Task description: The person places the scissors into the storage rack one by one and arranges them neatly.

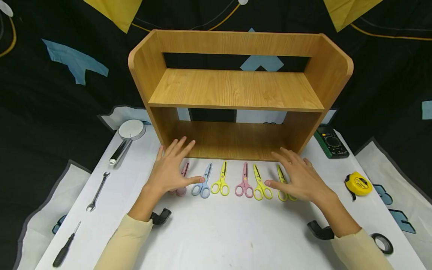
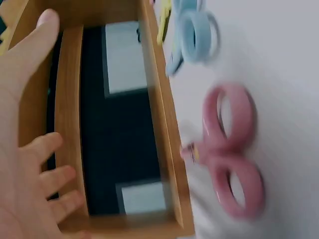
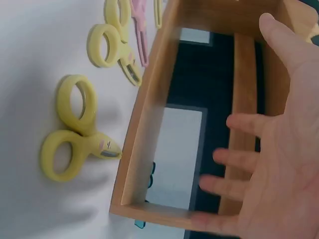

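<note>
My left hand [image 1: 170, 168] is spread, its fingers straight, above the left end of a row of scissors. It partly covers pink scissors [image 1: 181, 191]; blue scissors [image 1: 204, 183] lie beside its thumb. My right hand [image 1: 300, 178] is likewise spread over the right end, partly hiding yellow scissors [image 1: 281, 175]. Between the hands lie yellow scissors [image 1: 221, 181], pink scissors [image 1: 244, 181] and more yellow scissors [image 1: 259, 181]. All point their blades at the wooden shelf [image 1: 236, 90]. Neither hand holds anything. In both wrist views the fingers extend in front of the shelf.
On the left of the white table lie a round white-headed tool with a black handle [image 1: 120, 150], a wrench [image 1: 98, 192] and a screwdriver [image 1: 65, 247]. A multimeter [image 1: 332, 141], a yellow tape measure [image 1: 359, 184] and a black tape roll [image 1: 389, 247] lie on the right.
</note>
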